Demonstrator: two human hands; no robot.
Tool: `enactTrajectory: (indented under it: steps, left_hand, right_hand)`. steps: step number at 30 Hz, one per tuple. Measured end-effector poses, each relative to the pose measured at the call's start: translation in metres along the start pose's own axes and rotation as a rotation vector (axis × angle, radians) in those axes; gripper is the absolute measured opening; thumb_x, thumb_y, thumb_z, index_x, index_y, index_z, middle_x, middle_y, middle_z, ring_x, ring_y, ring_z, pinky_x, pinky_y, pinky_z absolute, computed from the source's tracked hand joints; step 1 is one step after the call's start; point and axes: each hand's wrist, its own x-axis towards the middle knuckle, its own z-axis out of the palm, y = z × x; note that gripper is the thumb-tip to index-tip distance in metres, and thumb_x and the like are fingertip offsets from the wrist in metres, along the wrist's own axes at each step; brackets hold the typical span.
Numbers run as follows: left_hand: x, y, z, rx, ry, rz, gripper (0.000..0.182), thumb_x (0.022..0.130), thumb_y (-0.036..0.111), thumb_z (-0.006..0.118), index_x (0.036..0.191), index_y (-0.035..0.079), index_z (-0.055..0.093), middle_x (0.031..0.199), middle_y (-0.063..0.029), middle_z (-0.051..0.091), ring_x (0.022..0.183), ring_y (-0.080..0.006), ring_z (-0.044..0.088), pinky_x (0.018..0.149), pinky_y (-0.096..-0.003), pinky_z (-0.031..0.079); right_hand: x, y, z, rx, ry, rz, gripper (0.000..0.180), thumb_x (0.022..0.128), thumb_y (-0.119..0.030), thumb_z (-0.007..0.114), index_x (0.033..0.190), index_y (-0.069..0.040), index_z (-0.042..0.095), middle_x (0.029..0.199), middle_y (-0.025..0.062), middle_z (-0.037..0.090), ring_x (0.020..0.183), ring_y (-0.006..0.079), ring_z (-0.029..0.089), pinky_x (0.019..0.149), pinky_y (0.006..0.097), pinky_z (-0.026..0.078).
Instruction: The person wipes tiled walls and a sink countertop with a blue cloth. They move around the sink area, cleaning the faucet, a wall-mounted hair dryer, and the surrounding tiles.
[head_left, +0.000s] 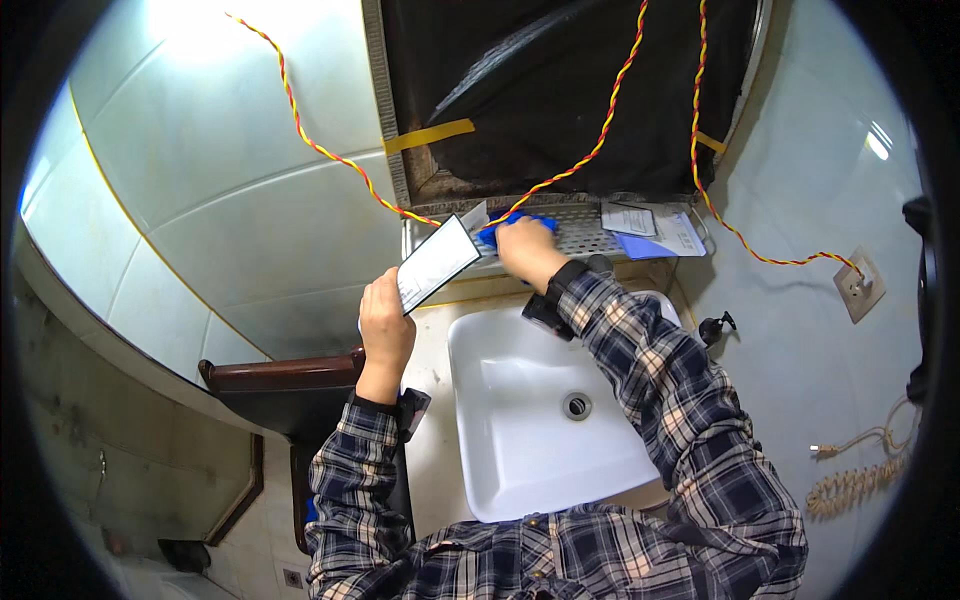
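Observation:
My left hand grips a flat white printed card with a dark border by its lower end, raised and tilted before the shelf. Small print shows on it, too fine to read. My right hand closes over a crumpled blue cloth at the left half of a white perforated shelf. Between the two hands, a pale slip shows partly behind the card; what holds it up is hidden. Farther right on the shelf lie a bordered white card and a blue-and-white leaflet.
Below my arms sits a white washbasin. Red-and-yellow twisted wires hang across black sheeting; one enters a wall socket. A black handle juts at right, above a coiled beige cord. Dark wooden furniture stands left.

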Motion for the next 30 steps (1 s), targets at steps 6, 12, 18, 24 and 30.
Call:
enactTrajectory:
  steps: [6, 12, 18, 24, 30]
  left_hand:
    - [0.013, -0.005, -0.002, 0.027, -0.035, 0.061, 0.044, 0.07, -0.012, 0.051, 0.114, -0.004, 0.053, 0.099, -0.0185, 0.061, 0.091, -0.0355, 0.057, 0.08, -0.043, 0.047]
    - [0.042, 0.006, -0.001, -0.042, -0.02, 0.269, 0.046, 0.066, -0.012, 0.053, 0.111, -0.005, 0.054, 0.102, -0.019, 0.061, 0.094, -0.0358, 0.057, 0.081, -0.0424, 0.046]
    - [0.079, 0.018, 0.056, 0.026, -0.097, 0.472, 0.033, 0.075, 0.002, 0.053, 0.108, 0.0, 0.053, 0.093, -0.0113, 0.057, 0.086, -0.0275, 0.053, 0.075, -0.0368, 0.043]
    - [0.064, 0.013, 0.078, 0.275, -0.296, 0.419, 0.034, 0.076, 0.009, 0.056, 0.109, 0.002, 0.053, 0.098, -0.0104, 0.056, 0.092, -0.0256, 0.052, 0.079, -0.0358, 0.041]
    - [0.067, 0.005, 0.081, 0.273, -0.198, 0.468, 0.041, 0.076, 0.009, 0.056, 0.116, 0.002, 0.051, 0.113, -0.014, 0.051, 0.104, -0.0287, 0.049, 0.086, -0.0375, 0.041]
  right_hand:
    - [-0.014, -0.026, 0.004, 0.008, 0.163, -0.297, 0.022, 0.083, -0.014, 0.054, 0.098, -0.013, 0.069, 0.103, 0.02, 0.059, 0.097, 0.0357, 0.057, 0.077, 0.0483, 0.049]
    - [-0.024, -0.004, 0.0, 0.173, -0.076, -0.143, 0.025, 0.08, -0.008, 0.051, 0.097, -0.009, 0.069, 0.104, 0.0179, 0.067, 0.098, 0.0352, 0.064, 0.075, 0.0455, 0.053]
    - [-0.04, -0.008, 0.021, 0.102, 0.556, -0.121, 0.029, 0.084, -0.01, 0.051, 0.109, -0.007, 0.065, 0.117, 0.0192, 0.06, 0.108, 0.0331, 0.059, 0.083, 0.0437, 0.05]
    - [-0.053, 0.002, 0.009, 0.108, 0.152, -0.139, 0.021, 0.077, -0.008, 0.056, 0.097, -0.003, 0.064, 0.085, 0.0221, 0.065, 0.082, 0.0366, 0.065, 0.066, 0.0464, 0.054]
    - [-0.054, -0.001, 0.014, 0.029, 0.219, -0.12, 0.024, 0.078, -0.009, 0.057, 0.101, -0.005, 0.063, 0.091, 0.0226, 0.062, 0.084, 0.0364, 0.062, 0.068, 0.0435, 0.053]
